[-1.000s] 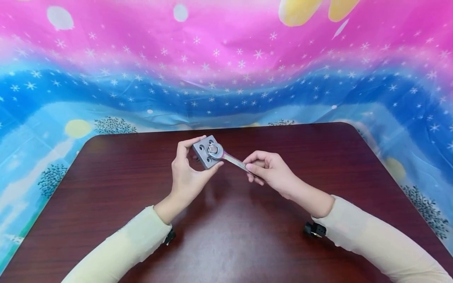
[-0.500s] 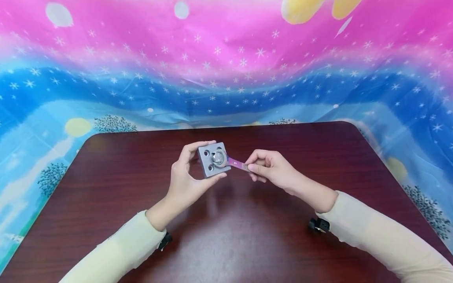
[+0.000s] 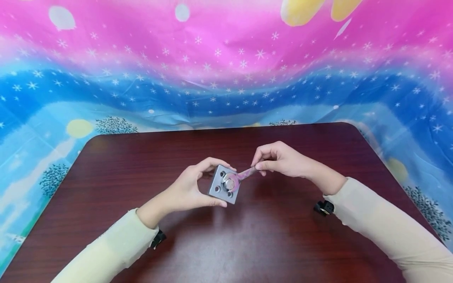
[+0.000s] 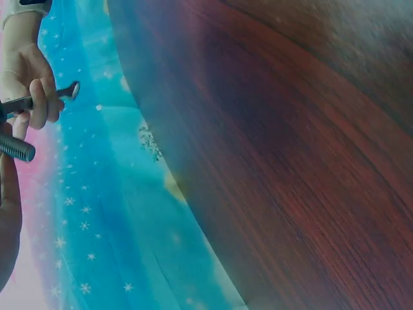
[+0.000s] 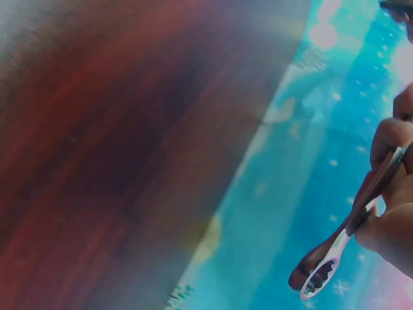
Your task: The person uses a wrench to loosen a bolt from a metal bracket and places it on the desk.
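Note:
My left hand (image 3: 185, 186) holds a square grey metal block (image 3: 221, 192) by its edges, thumb below and fingers above, tilted and off the table. Several holes show in its face, and a hex bolt (image 3: 229, 184) sits in the middle. The bolt's threaded shank (image 4: 19, 148) sticks out in the left wrist view. Around the bolt head lies the jaw end of a combination wrench (image 3: 245, 174). My right hand (image 3: 283, 159) pinches the wrench's handle between thumb and fingers. In the right wrist view the wrench's toothed ring end (image 5: 321, 279) points free of the hand.
Below both hands spreads a dark red-brown wooden table (image 3: 226, 243). A pink and blue snowflake cloth (image 3: 226, 78) hangs along its back and sides. Black straps or devices (image 3: 323, 207) sit at both sleeve cuffs.
The block has moved down and to the right, and its tilt has changed. The wrench handle has swung from pointing down-right to up-right, and my right hand has risen with it.

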A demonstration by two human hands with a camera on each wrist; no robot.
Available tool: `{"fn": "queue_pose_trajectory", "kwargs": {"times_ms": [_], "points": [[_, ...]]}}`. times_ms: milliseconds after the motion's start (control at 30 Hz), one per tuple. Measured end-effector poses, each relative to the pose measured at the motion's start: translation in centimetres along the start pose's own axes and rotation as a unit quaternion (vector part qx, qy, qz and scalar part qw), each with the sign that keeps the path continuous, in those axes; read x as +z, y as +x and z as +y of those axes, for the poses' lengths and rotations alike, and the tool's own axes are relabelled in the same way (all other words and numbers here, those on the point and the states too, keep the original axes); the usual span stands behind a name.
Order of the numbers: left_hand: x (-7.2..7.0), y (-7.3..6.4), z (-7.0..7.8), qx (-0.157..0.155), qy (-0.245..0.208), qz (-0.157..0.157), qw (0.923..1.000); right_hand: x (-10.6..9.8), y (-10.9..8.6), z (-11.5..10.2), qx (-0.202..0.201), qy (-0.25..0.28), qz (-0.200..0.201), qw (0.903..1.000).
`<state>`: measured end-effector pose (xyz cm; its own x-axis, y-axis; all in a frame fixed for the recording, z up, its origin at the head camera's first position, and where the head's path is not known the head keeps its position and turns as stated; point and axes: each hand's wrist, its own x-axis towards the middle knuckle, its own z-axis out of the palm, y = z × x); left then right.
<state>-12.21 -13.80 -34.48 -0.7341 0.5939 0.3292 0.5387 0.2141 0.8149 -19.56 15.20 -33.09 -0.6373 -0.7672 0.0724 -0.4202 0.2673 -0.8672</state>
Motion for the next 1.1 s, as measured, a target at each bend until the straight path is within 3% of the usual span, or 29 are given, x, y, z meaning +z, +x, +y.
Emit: {"fn": "queue_pose_trajectory", "kwargs": {"times_ms": [200, 300, 433, 600, 700, 867, 967, 1100], "points": [[0.2, 0.0, 0.6, -0.005, -0.029, -0.056, 0.998, -1.0, -0.1, -1.1, -0.017, -0.046, -0.042, 0.9979], [0.4, -0.1, 0.6, 0.008, -0.019, -0.044, 0.9988, -1.4, -0.1, -1.3, -0.019, -0.06, -0.044, 0.997], [0.3, -0.1, 0.3, 0.027, 0.018, 0.029, 0.999, -2.0, -0.4, -0.9, -0.016, -0.074, 0.003, 0.9971], [-0.1, 0.0, -0.2, 0.032, 0.047, 0.123, 0.9907, -2.2, -1.4, -0.2, 0.02, -0.05, 0.103, 0.9932], [-0.2, 0.2, -0.5, 0.039, 0.078, 0.188, 0.9783, -1.5, -1.9, -0.4, 0.06, -0.013, 0.155, 0.9861], [-0.1, 0.6, -0.7, 0.062, 0.118, 0.291, 0.9474, -0.2, -2.1, -1.0, 0.087, 0.056, 0.2, 0.9742], [-0.1, 0.8, -0.7, 0.076, 0.121, 0.326, 0.9345, 0.3, -2.0, -1.4, 0.086, 0.083, 0.209, 0.9705], [0.0, 1.2, -0.9, 0.087, 0.124, 0.35, 0.9244, 0.9, -1.7, -1.8, 0.091, 0.11, 0.206, 0.9681]]}}
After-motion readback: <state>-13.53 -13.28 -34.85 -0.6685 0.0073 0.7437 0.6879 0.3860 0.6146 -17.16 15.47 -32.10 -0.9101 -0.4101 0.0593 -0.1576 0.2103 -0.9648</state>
